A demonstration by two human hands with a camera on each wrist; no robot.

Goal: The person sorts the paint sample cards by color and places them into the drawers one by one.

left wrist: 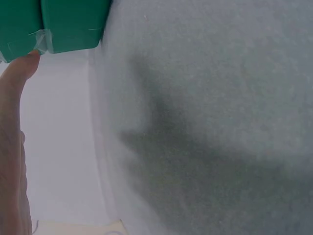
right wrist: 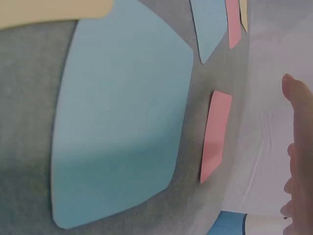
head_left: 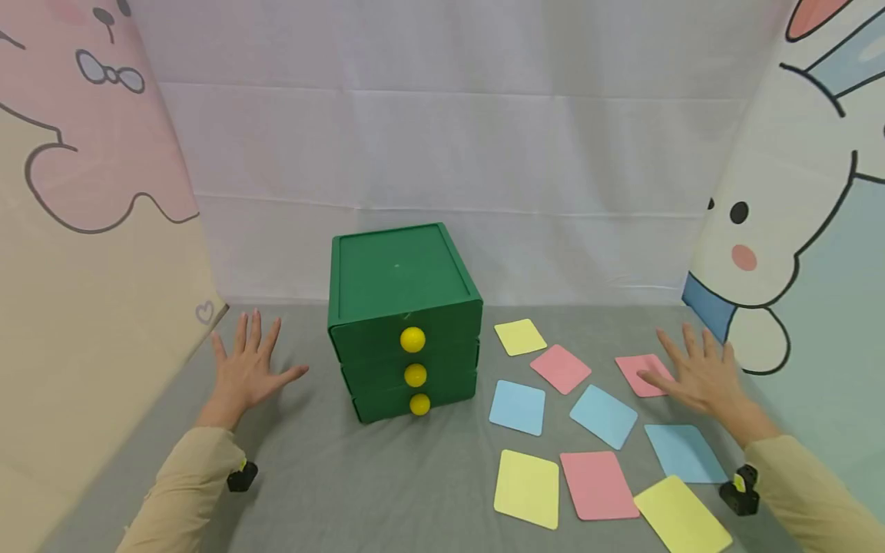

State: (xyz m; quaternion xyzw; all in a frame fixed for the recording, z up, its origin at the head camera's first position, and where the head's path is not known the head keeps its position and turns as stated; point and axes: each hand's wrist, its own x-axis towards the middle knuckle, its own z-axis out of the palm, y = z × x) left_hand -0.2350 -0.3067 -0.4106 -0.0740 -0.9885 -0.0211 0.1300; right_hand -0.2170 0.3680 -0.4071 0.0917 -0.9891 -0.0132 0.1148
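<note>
My left hand (head_left: 247,375) is held with fingers spread to the left of a green three-drawer box (head_left: 408,276), holding nothing. The box has a yellow round knob (head_left: 412,339) on each drawer, and all three drawers look pushed in. In the left wrist view, the thumb overlaps the green box (left wrist: 73,24), and the hand's shadow falls on the grey cloth. Out at the right, my right hand (head_left: 704,376) also has its fingers spread and holds nothing. Its thumb overlaps a pink card (head_left: 639,372) in the head view; a blue card (right wrist: 122,112) fills much of the right wrist view.
Several yellow, pink and blue cards lie spread right of the box, including a yellow card (head_left: 527,489) and a pink card (head_left: 598,485) near the front. A white cloth backdrop (head_left: 442,153) stands behind the grey table cloth (head_left: 387,491), with printed cartoon panels at both sides.
</note>
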